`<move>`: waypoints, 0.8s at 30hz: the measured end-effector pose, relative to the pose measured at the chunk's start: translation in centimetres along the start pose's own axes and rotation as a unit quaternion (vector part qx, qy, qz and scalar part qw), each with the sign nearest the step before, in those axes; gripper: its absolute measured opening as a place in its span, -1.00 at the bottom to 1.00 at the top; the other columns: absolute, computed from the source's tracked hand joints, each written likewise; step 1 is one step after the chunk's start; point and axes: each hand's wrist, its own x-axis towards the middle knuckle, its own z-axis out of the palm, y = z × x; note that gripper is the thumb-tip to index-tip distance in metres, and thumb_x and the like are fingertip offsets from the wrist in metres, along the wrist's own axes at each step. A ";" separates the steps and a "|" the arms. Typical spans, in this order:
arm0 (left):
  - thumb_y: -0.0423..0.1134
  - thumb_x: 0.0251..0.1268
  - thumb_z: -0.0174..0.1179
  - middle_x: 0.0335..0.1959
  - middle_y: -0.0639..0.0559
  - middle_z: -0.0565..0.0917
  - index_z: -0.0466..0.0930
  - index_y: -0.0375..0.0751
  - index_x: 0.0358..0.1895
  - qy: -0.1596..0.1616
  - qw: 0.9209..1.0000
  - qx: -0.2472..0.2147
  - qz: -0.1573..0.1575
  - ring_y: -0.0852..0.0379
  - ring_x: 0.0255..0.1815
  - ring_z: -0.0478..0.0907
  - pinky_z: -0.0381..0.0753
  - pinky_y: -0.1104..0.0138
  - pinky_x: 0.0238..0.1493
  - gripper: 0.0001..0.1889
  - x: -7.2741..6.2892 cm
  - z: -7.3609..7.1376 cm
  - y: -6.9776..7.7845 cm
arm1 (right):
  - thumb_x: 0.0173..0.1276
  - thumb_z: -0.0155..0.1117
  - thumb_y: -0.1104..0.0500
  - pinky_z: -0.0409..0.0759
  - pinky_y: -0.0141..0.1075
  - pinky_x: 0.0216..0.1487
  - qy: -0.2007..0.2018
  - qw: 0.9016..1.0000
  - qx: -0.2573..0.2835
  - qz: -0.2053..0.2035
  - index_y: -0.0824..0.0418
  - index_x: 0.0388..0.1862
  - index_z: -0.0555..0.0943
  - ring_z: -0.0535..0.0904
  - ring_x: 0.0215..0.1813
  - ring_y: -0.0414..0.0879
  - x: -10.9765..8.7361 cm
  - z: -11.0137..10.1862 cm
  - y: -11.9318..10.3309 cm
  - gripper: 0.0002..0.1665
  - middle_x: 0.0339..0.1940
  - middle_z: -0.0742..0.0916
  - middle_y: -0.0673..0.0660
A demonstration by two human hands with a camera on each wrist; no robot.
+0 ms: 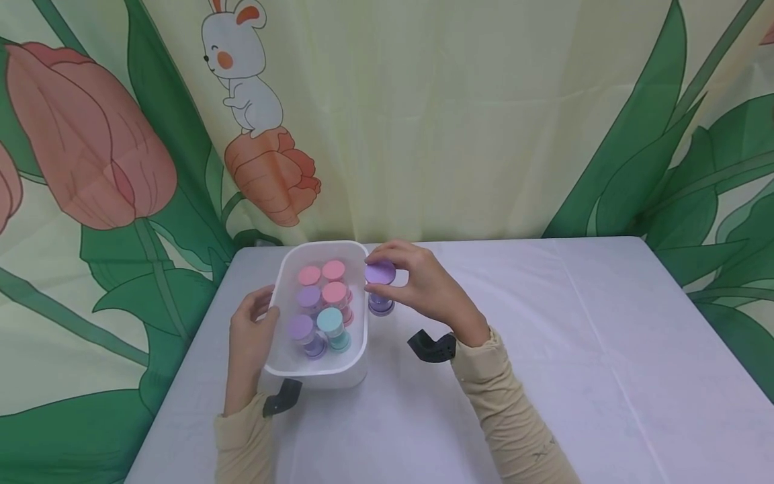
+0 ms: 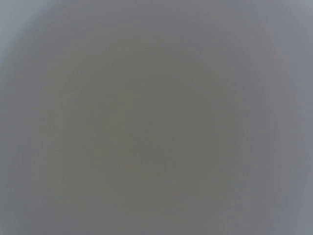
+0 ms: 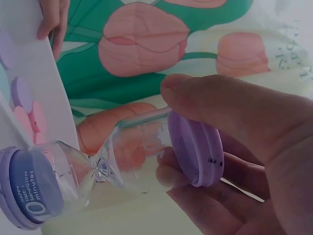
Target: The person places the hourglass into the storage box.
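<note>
My right hand (image 1: 423, 282) pinches the purple cap of a sand timer (image 3: 142, 147), thumb on one side and fingers on the other. In the right wrist view the timer has a clear glass body, bluish sand at the far end and white lettering there. It is just outside the right wall of a white plastic bin (image 1: 351, 370). My left hand (image 1: 250, 336) grips the bin's left rim, thumb over the edge. Inside the bin stand several more sand timers, with pink (image 1: 334, 293), purple (image 1: 302, 328) and light blue (image 1: 330, 321) caps. The left wrist view is only a grey blur.
A white cloth covers the table (image 1: 520, 376), and the bin stands on its left part. Behind the table hangs a curtain (image 1: 435, 121) printed with tulips, leaves and a rabbit on a carrot. Black bands (image 1: 432, 346) sit at both wrists.
</note>
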 end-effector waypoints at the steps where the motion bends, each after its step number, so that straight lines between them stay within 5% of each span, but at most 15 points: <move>1: -0.27 0.42 -0.01 0.29 -0.15 0.54 0.43 -0.11 0.36 0.000 1.000 0.000 0.000 -0.13 0.30 0.47 0.46 -0.12 0.30 -0.54 0.0 0.0 0.0 | 0.13 0.54 0.21 0.63 -0.36 0.04 -0.001 1.000 -0.002 -0.002 0.28 -0.05 0.70 0.61 0.01 -0.15 0.0 -0.1 -0.1 -0.60 -0.07 0.72 0.04; 24: -0.26 0.42 -0.01 0.28 -0.13 0.55 0.44 -0.11 0.35 -0.002 1.000 -0.005 0.001 -0.11 0.29 0.48 0.47 -0.10 0.30 -0.55 0.0 0.0 -0.1 | 0.12 0.55 0.20 0.62 -0.36 0.01 0.010 1.000 -0.010 -0.011 0.25 -0.06 0.72 0.61 0.00 -0.17 0.4 -0.9 -2.1 -0.62 -0.09 0.73 0.03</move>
